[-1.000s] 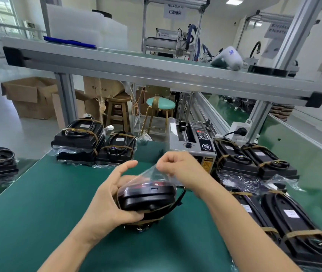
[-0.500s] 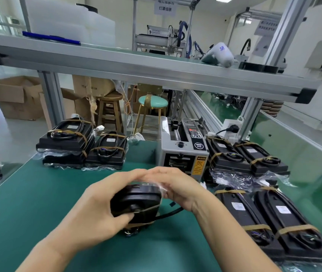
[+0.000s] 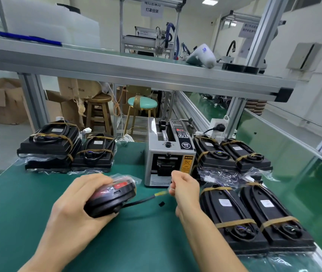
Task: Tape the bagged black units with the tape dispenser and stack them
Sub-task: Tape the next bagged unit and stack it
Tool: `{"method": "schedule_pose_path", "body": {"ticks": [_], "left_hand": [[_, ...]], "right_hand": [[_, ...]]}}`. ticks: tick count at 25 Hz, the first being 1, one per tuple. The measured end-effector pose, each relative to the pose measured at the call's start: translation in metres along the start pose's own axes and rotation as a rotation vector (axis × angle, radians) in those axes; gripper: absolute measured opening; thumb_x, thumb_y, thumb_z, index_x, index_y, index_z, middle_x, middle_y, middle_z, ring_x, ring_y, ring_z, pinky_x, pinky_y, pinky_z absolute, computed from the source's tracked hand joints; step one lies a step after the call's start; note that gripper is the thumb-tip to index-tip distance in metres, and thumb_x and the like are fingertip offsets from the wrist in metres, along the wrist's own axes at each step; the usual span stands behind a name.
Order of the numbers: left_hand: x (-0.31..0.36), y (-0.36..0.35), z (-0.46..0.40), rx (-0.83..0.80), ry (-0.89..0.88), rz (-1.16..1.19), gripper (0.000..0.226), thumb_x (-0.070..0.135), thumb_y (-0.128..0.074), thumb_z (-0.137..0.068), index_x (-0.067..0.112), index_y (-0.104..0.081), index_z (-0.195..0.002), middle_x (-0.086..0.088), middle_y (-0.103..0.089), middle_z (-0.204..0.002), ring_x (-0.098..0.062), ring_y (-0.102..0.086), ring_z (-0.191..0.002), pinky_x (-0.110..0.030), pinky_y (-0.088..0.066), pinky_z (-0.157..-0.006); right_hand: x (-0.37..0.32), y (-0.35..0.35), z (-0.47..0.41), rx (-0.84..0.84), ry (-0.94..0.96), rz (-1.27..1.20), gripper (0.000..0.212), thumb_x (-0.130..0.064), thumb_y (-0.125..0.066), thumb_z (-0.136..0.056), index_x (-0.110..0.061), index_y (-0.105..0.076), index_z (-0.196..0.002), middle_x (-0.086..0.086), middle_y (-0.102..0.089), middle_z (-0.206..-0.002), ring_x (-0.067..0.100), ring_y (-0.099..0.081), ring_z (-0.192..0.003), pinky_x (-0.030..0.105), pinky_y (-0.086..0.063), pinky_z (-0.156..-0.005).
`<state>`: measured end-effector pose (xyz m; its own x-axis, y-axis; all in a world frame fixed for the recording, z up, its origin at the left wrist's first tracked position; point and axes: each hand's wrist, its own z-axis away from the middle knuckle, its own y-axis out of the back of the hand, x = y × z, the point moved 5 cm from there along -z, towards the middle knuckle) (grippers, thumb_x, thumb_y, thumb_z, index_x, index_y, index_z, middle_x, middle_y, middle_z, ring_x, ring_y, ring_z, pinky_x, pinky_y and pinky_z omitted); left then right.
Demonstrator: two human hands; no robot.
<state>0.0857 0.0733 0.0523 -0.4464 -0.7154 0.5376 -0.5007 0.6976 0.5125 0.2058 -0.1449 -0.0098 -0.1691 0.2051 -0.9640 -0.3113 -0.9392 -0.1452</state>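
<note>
On green mat (image 3: 28,222), bagged black unit (image 3: 110,199), glossy, red-marked

Glossy plastic bag (image 3: 125,178), matt green mat (image 3: 19,203)

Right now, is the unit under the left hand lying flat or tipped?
Tipped: the left hand grips the bagged black unit, its far end raised off the green mat.
</note>
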Motion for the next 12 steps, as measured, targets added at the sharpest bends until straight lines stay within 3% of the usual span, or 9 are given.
{"method": "schedule_pose_path", "body": {"ticks": [4, 9, 12], "left_hand": [[-0.006, -0.004, 0.001, 0.004, 0.090, -0.034, 0.066, 0.000, -0.093, -0.045, 0.014, -0.068, -0.105, 0.008, -0.060, -0.109, -0.012, -0.057, -0.100, -0.018, -0.039, -0.095], [0.004, -0.003, 0.001, 0.009, -0.012, -0.010, 0.052, 0.017, -0.083, -0.051, 0.014, -0.069, -0.102, 0.008, -0.061, -0.105, -0.007, -0.056, -0.096, -0.010, -0.037, -0.092], [-0.001, 0.004, 0.005, -0.055, -0.060, 0.038, 0.052, 0.016, -0.080, -0.050, 0.013, -0.071, -0.102, 0.004, -0.063, -0.107, -0.010, -0.059, -0.098, -0.016, -0.043, -0.089]], "right_hand": [[-0.014, -0.005, -0.008, 0.068, 0.046, 0.041, 0.023, -0.007, -0.059, -0.089, -0.017, -0.067, -0.070, -0.002, -0.049, -0.050, 0.012, -0.040, -0.046, 0.025, -0.041, -0.051], [-0.023, -0.013, -0.018, 0.121, 0.066, 0.190, 0.029, -0.012, -0.065, -0.085, -0.022, -0.065, -0.057, 0.000, -0.058, -0.061, 0.020, -0.046, -0.060, 0.036, -0.044, -0.064], [-0.022, -0.013, -0.021, 0.132, 0.042, 0.118, 0.036, -0.006, -0.058, -0.084, -0.015, -0.048, -0.050, 0.002, -0.049, -0.046, 0.022, -0.041, -0.048, 0.033, -0.037, -0.056]]}}
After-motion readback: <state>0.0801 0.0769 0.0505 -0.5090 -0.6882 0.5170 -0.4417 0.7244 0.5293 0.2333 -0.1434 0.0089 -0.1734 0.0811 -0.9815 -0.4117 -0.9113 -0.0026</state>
